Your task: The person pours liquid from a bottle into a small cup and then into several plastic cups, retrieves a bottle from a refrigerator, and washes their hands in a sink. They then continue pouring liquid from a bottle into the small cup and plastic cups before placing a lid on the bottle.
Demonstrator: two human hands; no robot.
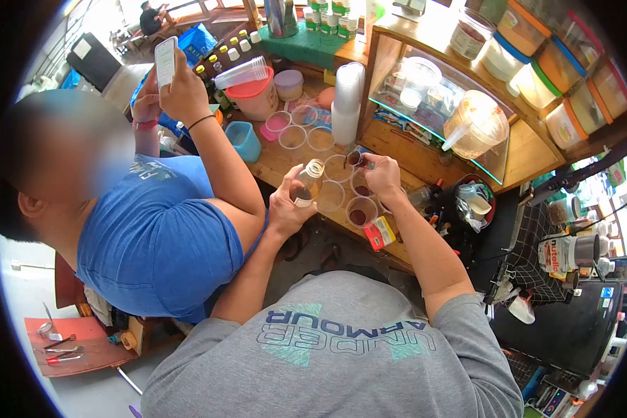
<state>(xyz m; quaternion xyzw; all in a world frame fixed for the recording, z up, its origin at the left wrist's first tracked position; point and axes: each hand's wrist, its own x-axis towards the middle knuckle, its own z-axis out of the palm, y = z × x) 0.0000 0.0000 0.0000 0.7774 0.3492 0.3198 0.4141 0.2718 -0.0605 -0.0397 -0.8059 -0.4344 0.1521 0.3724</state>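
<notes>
My left hand is closed around an uncapped clear bottle with some dark liquid inside, its mouth tilted up and away from me. In my right hand is a small measuring cup of dark liquid, pinched and tipped above the clear plastic cups. Several of these cups stand in rows on the wooden table. The nearest plastic cup has dark liquid at its bottom. A red and yellow packet lies just in front of it.
A tall stack of plastic cups rises behind the rows. To the left are a blue container and a red-lidded tub. A glass-edged shelf stands at the right. Close on my left, a person in blue holds up a phone.
</notes>
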